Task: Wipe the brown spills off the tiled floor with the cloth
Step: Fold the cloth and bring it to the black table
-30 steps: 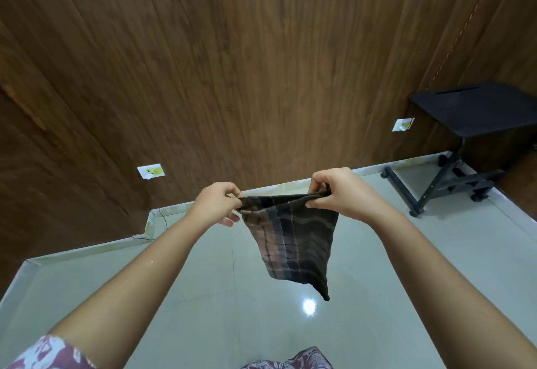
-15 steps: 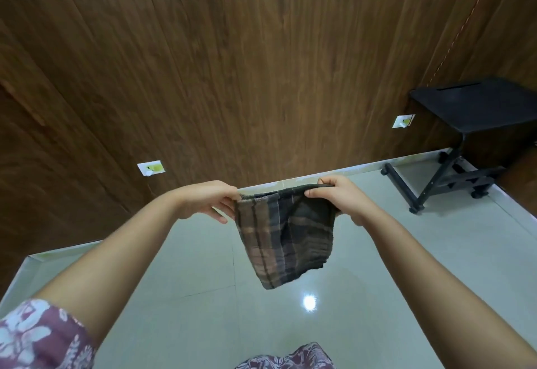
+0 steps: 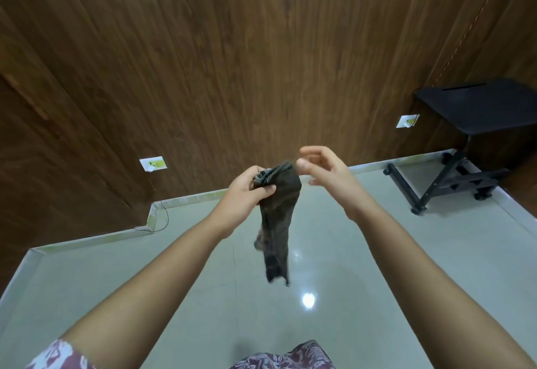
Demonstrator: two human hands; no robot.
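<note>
A dark plaid cloth (image 3: 277,223) hangs bunched in a narrow strip above the pale tiled floor (image 3: 377,267). My left hand (image 3: 247,191) grips its gathered top edge. Just right of that edge, my right hand (image 3: 325,171) is open with its fingers spread, and its thumb is close to the cloth. No brown spill shows on the stretch of floor in view.
A wood-panelled wall (image 3: 261,63) rises straight ahead, with two white sockets (image 3: 153,163) (image 3: 407,121) low on it and a thin wire (image 3: 162,220) at the skirting. A black wheeled side table (image 3: 476,113) stands in the right corner. A light's glare (image 3: 308,300) shines on the tiles.
The cloth was stretched flat between both hands; my right hand has let go and opened, and the cloth now hangs bunched from my left hand alone.
</note>
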